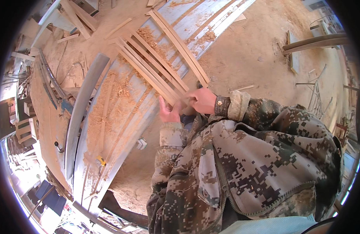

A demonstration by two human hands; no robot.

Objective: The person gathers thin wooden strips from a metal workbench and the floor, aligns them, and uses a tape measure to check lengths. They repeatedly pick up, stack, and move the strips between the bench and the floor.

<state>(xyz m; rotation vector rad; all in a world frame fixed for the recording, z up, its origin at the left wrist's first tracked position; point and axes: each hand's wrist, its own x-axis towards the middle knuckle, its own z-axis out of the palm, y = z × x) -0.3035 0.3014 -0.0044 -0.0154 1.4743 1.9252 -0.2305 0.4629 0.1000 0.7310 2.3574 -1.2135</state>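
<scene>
Several long, narrow wooden strips [150, 65] lie side by side across a long workbench [139, 109], their near ends close to my body. My left hand [169, 112] is at those near ends, thumb and fingers apart around the end of a strip. My right hand [201, 100] is just to the right, fingers bent over the strip ends and partly blurred; whether it grips one is not plain. To its upper right lies another pair of wooden strips [180, 46], apart from the first group.
Wood shavings [118, 84] cover parts of the bench. A yellow tape measure [101, 160] lies towards its lower left end. A long curved beam [83, 108] runs along the bench's left side. A small board [293, 52] and a curved wooden piece [314, 44] are at the right.
</scene>
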